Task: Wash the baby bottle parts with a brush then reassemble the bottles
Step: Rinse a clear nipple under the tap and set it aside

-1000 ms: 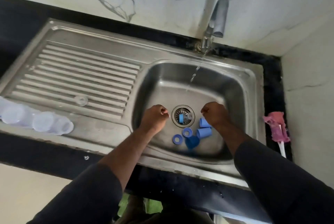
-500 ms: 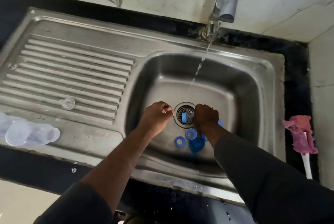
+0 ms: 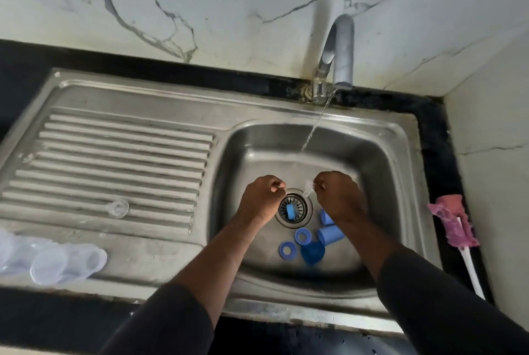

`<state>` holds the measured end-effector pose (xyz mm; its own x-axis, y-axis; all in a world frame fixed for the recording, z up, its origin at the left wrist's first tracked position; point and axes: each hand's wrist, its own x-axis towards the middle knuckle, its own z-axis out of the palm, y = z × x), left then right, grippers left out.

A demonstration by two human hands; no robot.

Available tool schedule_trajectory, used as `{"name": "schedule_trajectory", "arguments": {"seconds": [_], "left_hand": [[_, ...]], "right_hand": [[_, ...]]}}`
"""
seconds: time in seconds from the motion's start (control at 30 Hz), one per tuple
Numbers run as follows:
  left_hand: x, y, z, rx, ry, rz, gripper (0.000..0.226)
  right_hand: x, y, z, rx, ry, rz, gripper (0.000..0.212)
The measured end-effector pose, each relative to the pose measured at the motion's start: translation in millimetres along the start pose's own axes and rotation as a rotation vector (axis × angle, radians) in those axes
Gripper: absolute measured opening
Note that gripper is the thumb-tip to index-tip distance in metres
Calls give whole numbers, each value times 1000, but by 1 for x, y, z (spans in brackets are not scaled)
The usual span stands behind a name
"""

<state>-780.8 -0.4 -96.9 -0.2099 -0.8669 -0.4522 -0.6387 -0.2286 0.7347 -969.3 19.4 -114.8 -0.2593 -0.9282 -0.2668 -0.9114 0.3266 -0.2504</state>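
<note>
Both hands are down in the sink basin point(image 3: 380, 171) beside the drain point(image 3: 293, 208). My right hand point(image 3: 339, 197) pinches a small clear teat point(image 3: 309, 187) in the thin water stream from the tap point(image 3: 339, 51). My left hand point(image 3: 262, 197) is curled left of the drain, and I see nothing in it. Two blue rings point(image 3: 287, 250), blue caps point(image 3: 330, 234) and a darker blue cap point(image 3: 312, 253) lie on the basin floor. One blue piece point(image 3: 292, 211) sits on the drain strainer. The pink brush point(image 3: 455, 226) lies on the right counter.
Clear bottle bodies point(image 3: 51, 263) lie at the drainboard's front left. A single clear teat point(image 3: 117, 208) rests on the drainboard ribs. A marble wall stands behind the sink and another close on the right. The counter is black.
My right hand has risen from the blue parts near the drain and now holds a clear teat in the water stream. My left hand has stayed beside the drain. The camera has tilted up.
</note>
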Motion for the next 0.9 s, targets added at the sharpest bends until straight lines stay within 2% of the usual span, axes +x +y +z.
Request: {"name": "schedule_trajectory", "arguments": {"seconds": [0.17, 0.33, 0.47, 0.53, 0.63, 0.77, 0.83, 0.9], "left_hand": [[15, 22, 1, -128, -60, -17, 33], [27, 48, -14, -608, -102, -72, 10], [36, 60, -21, -687, -120, 31, 26], [42, 69, -23, -715, -43, 67, 28], [48, 82, -25, -647, 94, 177, 19], [56, 89, -22, -291, 162, 306, 5], [59, 92, -21, -152, 188, 314, 8], [59, 95, -21, -124, 177, 328, 10]], "right_hand": [[-8, -17, -34, 299, 111, -52, 1], [1, -39, -63, 503, 165, -64, 8], [11, -48, -78, 610, 178, 2, 10], [18, -50, -83, 697, 179, 45, 15], [27, -49, -86, 1003, 135, 164, 18], [25, -56, -88, 1220, 54, 255, 28], [21, -60, -89, 1323, 44, 284, 26], [22, -60, -87, 1438, 63, 354, 17]]}}
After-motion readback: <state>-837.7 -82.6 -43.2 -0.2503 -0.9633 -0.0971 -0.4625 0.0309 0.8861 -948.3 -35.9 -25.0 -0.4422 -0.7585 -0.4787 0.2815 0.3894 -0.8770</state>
